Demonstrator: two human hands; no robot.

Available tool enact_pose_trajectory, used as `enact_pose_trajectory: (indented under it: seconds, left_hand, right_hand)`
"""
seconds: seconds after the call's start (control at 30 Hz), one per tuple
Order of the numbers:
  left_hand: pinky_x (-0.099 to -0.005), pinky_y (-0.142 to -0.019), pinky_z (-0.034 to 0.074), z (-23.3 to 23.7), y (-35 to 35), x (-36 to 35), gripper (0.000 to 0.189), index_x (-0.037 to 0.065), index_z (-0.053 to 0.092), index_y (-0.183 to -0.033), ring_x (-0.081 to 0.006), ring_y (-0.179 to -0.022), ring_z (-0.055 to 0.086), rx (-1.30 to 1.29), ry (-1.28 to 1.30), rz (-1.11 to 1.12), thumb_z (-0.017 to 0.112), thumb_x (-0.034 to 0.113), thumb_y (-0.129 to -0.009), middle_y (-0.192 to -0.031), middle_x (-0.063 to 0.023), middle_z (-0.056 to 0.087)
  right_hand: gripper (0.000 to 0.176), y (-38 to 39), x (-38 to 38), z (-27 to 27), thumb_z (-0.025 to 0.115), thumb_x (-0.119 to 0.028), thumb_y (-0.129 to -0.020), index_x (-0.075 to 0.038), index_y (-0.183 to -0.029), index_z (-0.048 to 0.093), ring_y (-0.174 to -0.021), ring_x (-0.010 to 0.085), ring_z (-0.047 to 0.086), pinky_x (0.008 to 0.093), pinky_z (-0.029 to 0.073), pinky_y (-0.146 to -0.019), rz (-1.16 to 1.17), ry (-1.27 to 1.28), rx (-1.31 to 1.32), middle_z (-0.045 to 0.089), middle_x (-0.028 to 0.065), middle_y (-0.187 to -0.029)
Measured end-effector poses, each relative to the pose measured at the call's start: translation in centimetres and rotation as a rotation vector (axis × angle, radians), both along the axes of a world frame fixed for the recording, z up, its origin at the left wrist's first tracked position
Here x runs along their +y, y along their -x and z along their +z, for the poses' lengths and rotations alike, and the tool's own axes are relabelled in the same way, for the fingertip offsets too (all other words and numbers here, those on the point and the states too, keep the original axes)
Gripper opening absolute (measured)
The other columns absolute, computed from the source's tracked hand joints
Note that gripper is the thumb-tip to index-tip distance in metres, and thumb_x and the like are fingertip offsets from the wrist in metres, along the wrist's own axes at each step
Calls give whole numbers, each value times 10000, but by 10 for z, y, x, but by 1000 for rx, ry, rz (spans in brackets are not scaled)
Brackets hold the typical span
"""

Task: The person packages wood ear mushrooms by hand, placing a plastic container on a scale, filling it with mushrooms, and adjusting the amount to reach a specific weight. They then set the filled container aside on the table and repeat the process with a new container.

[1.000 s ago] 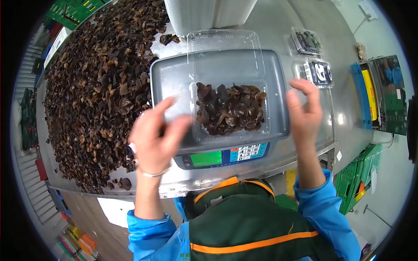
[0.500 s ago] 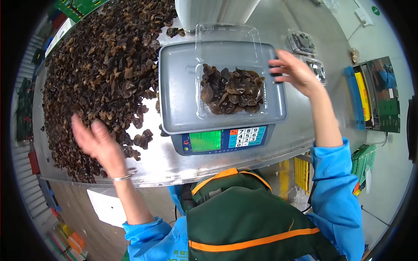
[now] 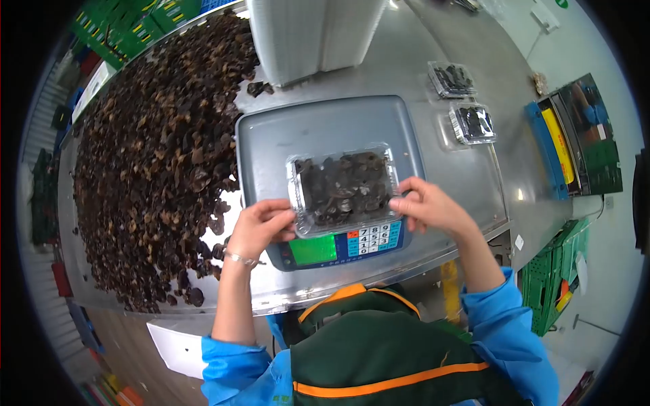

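A clear plastic clamshell box [image 3: 345, 189] filled with dark dried wood-ear fungus has its lid closed over the contents. It sits at the front of the grey scale pan [image 3: 305, 135], partly over the scale's keypad [image 3: 369, 238]. My left hand [image 3: 261, 227] grips the box's front left corner. My right hand [image 3: 426, 205] grips its front right corner. Both thumbs press on the lid's front edge.
A large heap of loose wood-ear fungus [image 3: 149, 149] covers the steel table's left side. Two closed filled boxes [image 3: 472, 123] lie at the right rear. A stack of white trays [image 3: 308, 34] stands behind the scale. A label printer [image 3: 575, 139] sits far right.
The box's lid, standing open before, is now folded down over the fungus. My left hand came back from the heap and my right hand came down; both now hold the box's front corners.
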State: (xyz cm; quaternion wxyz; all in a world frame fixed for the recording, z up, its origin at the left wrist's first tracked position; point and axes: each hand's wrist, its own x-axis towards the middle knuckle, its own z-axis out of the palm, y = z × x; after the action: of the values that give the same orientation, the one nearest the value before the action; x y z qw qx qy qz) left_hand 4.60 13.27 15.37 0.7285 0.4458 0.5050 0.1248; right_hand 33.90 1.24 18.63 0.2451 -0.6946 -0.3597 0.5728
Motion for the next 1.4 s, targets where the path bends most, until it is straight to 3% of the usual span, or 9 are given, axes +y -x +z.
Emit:
enact_pose_trajectory:
  seconds: [0.4, 0.57, 0.7, 0.73, 0.87, 1.0, 1.17, 1.33, 1.4]
  left_hand:
    - [-269, -621, 499, 50, -105, -30, 481, -2, 347, -1190, -143, -643, 580, -37, -91, -216, 625, 0, -798, -836, -88, 537]
    - [-396, -975, 391, 133, -173, 30, 654, 51, 389, -1318, -299, -1201, 438, 342, -1418, -428, 668, 0, -729, -1272, -176, 475]
    - [-387, -1045, 307, 191, -170, 209, 475, 120, 360, -1361, -253, -1250, 396, 883, -2446, -397, 495, 168, -908, -1360, -92, 417]
    - [-372, -1045, 306, 196, -158, 256, 456, 125, 357, -1364, -230, -1248, 401, 1020, -2445, -457, 459, 200, -926, -1363, -76, 416]
    - [-394, -1021, 342, 238, -126, 331, 442, 75, 332, -1368, -227, -1243, 400, 1364, -1588, -841, 368, 244, -961, -1356, -132, 402]
    - [-511, -1014, 291, 267, -203, 254, 632, 164, 372, -1362, -293, -1315, 297, 1521, -1953, -683, 640, 328, -814, -1421, -165, 311]
    - [-333, -778, 468, 298, -218, 271, 266, 12, 643, -944, -258, -784, 618, 1374, -1398, -816, 668, 220, -779, -812, -159, 647]
    - [-359, -646, 476, 299, -236, 232, 305, -9, 623, -782, -234, -630, 579, 1697, -1684, -712, 717, 277, -735, -711, -130, 628]
    - [-361, -632, 480, 293, -217, 234, 323, 19, 631, -775, -231, -607, 575, 1165, -2049, -205, 760, 303, -691, -691, -132, 621]
  right_hand:
    - [236, -64, -67, -19, 584, -28, -804, -43, -985, 433, -493, 130, 534, 222, 380, -394, -626, -280, 668, 568, 87, -717]
    - [331, -165, -164, -52, 575, -59, -820, -51, -1125, 448, -551, 138, 549, 214, 396, -429, -747, -361, 604, 569, 85, -793]
    - [585, -180, -180, -93, 592, -186, -822, -66, -1332, 333, -1115, 309, 422, 391, 395, -847, -825, -221, -406, 375, 232, -1251]
    - [669, -177, -176, -104, 606, -238, -815, -75, -1379, 285, -1286, 371, 271, 476, 301, -995, -541, -226, -903, 242, 268, -1382]
    - [745, -169, -139, -119, 638, -318, -782, -89, -1391, 277, -1341, 419, 79, 560, 90, -1041, -366, -70, -982, 101, 271, -1446]
    - [614, -190, -116, -140, 595, -277, -816, -106, -1357, 359, -1327, 443, 102, 588, 116, -1016, -435, -230, -1065, 187, 215, -1445]
    - [560, -209, -74, -144, 564, -230, -835, -93, -1344, 375, -1329, 428, 111, 587, 95, -1019, -434, -241, -1052, 201, 205, -1442]
    - [500, -196, -48, -116, 567, -159, -820, -60, -1289, 426, -1297, 416, 191, 550, 132, -1028, -576, -324, -1140, 296, 188, -1389]
    - [450, -173, -46, -89, 576, -77, -788, -19, -1221, 469, -1243, 379, 312, 477, 215, -1026, -615, -631, -934, 417, 185, -1291]
